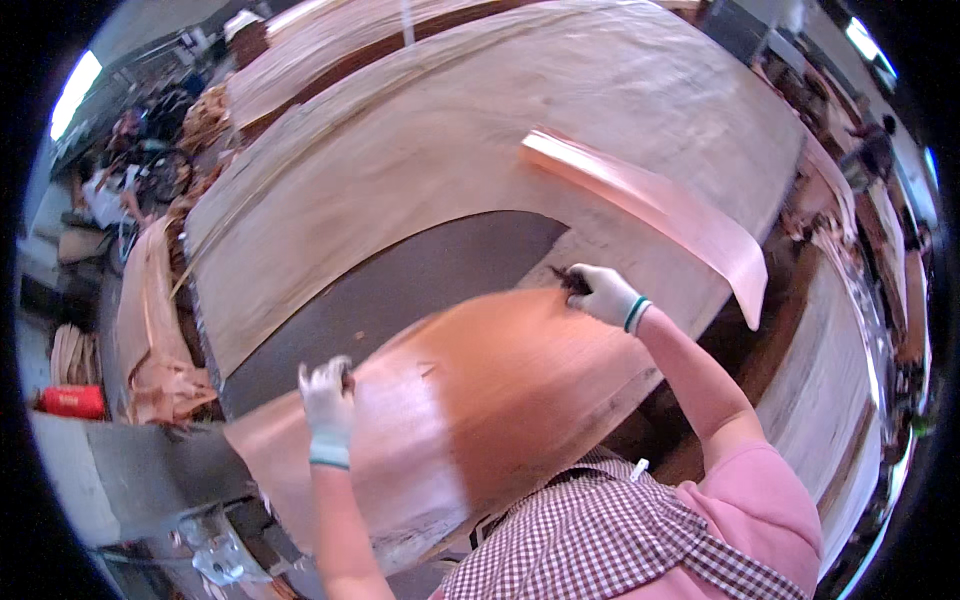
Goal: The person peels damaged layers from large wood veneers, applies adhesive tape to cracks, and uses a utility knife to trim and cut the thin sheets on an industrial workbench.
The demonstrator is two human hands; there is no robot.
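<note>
Both my hands wear white knit gloves with green-striped cuffs. A thin orange-brown wood veneer sheet (500, 350) lies curved in front of me, its near edge by my checked apron. My left hand (328, 405) is over the sheet's left part, blurred, with its fingers somewhat apart and nothing visible held in them. At the sheet's far right edge, my right hand (605, 297) is closed around a small dark, ragged scrap (573, 281); its exact kind cannot be made out. Beyond it, a long narrow veneer strip (650, 205) rests on a large pale veneer sheet (400, 190).
A dark grey surface (400, 275) shows between the sheets. Veneer stacks stand at the far side (350, 50) and right (820, 350). Torn veneer pieces (170, 385) hang at the left, near a red object (73, 402). Other people are in the background, left and right.
</note>
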